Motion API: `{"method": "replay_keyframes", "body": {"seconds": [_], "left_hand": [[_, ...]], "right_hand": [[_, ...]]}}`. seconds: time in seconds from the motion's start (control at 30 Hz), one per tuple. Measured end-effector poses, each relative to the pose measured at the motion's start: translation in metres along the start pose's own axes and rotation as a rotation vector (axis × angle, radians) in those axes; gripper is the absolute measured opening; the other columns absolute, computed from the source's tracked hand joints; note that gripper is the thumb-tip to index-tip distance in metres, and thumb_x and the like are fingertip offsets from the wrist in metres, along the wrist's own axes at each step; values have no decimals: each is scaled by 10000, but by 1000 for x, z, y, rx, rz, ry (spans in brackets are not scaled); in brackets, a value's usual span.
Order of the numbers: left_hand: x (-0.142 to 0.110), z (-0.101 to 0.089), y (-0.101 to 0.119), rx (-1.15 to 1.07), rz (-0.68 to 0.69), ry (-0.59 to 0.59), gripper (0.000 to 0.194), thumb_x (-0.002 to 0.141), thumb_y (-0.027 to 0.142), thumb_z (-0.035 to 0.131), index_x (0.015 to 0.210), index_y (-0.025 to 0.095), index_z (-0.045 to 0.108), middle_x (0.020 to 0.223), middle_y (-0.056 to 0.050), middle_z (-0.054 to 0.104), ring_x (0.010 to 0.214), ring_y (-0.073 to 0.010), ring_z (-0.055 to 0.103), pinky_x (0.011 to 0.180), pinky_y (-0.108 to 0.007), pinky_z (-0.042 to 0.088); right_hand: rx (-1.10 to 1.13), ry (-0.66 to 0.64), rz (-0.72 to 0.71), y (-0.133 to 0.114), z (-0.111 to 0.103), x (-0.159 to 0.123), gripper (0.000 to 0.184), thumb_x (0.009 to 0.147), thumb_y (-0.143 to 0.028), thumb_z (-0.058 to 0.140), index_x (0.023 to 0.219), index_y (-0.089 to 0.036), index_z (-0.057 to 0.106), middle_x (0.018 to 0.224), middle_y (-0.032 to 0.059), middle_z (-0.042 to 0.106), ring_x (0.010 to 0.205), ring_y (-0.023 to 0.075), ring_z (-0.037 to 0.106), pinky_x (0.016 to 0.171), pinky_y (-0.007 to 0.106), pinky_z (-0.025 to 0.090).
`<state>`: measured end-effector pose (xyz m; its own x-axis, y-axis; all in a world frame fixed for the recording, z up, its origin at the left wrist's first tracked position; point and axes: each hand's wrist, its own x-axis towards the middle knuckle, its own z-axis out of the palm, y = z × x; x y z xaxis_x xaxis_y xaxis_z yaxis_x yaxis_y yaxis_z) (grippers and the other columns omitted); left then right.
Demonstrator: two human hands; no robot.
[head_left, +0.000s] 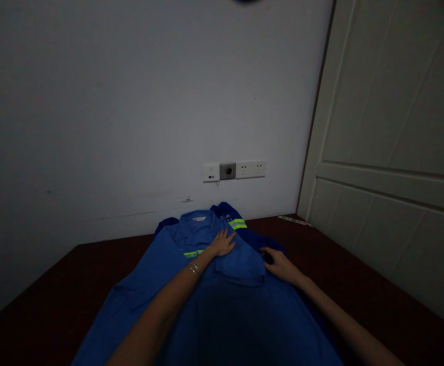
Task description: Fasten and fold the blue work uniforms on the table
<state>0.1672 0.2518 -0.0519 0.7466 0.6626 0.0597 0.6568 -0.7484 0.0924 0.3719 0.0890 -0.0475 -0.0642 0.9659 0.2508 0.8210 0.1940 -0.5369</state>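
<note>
A light blue work shirt lies spread out with its collar toward the wall; a white label shows inside the collar. One short section with a hemmed edge, seemingly a sleeve, is folded inward across its chest. My left hand rests flat on the shirt near the folded part, fingers spread. At the fold's right edge is my right hand, its fingers curved with a dark gap between thumb and forefinger; no cloth shows pinched there. A darker blue garment with a yellow-green reflective stripe lies beneath the shirt.
The garments lie on a dark red surface against a pale wall. Wall sockets sit above the collar. A thin printed strip lies in the back right corner, beside a white panelled door.
</note>
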Motion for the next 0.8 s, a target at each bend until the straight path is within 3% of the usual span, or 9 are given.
{"method": "replay_keyframes", "body": {"seconds": [0.17,0.33,0.53,0.8], "left_hand": [[-2,-4,32,-49,-9,99,534,918,396,239,1404,174,242,1479,-134,183,1363,-285,111,1088,-447,144],[-20,-3,62,-102,91,-45,711,850,631,210,1434,245,90,1502,-130,49,1360,-348,15,1044,-575,106],[-46,-8,57,-72,176,-182,841,752,739,295,1425,322,12,1504,-115,-56,1342,-400,-49,988,-663,56],[-61,-14,52,-71,197,-177,731,775,716,289,1406,371,156,1512,-65,-6,1343,-404,11,995,-657,58]], "right_hand": [[-21,-25,9,0,2,0,480,711,-226,531,1169,-89,561,1062,134,630,954,219,583,851,314,420],[-9,-22,23,7,-5,0,346,755,-172,433,1010,-126,662,1016,111,666,938,203,604,839,288,416],[-88,-13,117,16,-11,0,258,789,-203,442,866,-160,684,845,85,693,795,192,634,715,257,424],[-249,-58,122,14,-10,0,267,783,-118,405,787,-152,670,829,116,683,799,197,634,670,247,399]]}}
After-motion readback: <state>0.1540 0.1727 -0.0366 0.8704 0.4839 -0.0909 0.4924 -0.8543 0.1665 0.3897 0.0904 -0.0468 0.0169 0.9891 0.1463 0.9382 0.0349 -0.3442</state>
